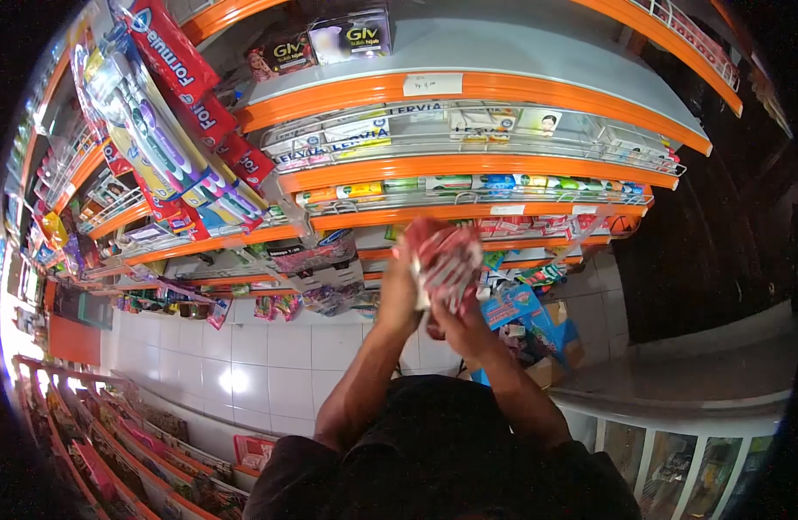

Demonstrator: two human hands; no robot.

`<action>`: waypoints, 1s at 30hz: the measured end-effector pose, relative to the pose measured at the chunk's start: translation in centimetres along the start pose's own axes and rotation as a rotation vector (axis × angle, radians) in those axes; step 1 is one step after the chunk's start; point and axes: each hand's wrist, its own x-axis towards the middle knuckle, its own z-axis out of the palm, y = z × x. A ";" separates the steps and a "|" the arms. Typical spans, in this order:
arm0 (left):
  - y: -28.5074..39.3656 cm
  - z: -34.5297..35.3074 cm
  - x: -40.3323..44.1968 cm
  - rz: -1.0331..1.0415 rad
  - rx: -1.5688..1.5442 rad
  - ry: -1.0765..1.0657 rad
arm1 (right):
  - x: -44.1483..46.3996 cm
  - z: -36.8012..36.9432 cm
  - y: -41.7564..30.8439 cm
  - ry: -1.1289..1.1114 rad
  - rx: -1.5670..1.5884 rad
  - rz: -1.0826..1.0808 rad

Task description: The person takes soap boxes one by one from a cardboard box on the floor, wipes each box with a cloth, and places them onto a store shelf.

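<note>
A crumpled red and white soft pack (447, 264) is up in front of the orange-edged shelves, blurred by motion, so its print cannot be read. My left hand (399, 290) grips it along its left side. My right hand (460, 325) is closed on its lower right part. The pack hides most fingers of both hands. Just behind it are the lower shelves with small boxes and packs. Below and right of my right hand sits an open blue carton (512, 308) with mixed goods in and around it.
Above are Giv soap boxes (351, 39) on the grey top shelf, Lervia boxes (356, 130) and a row of colourful soap packs (451, 184). Toothbrush packs (161, 139) and red Formula packs (169, 56) hang at left. White floor tiles (269, 364) lie below; a glass counter (676, 468) stands lower right.
</note>
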 end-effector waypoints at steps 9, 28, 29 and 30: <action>3.0 -2.2 2.5 -0.026 -0.469 0.124 | 0.4 -0.7 3.1 0.404 -0.225 0.045; 6.0 -1.5 1.0 -0.008 -0.604 -0.309 | 3.6 -5.7 9.6 0.670 0.400 0.000; 5.7 -1.4 0.9 0.036 -0.354 -0.235 | 3.9 -5.7 6.9 0.708 0.522 0.037; 5.5 -1.1 0.9 0.079 -0.106 -0.165 | 4.0 -5.8 3.6 0.745 0.644 0.072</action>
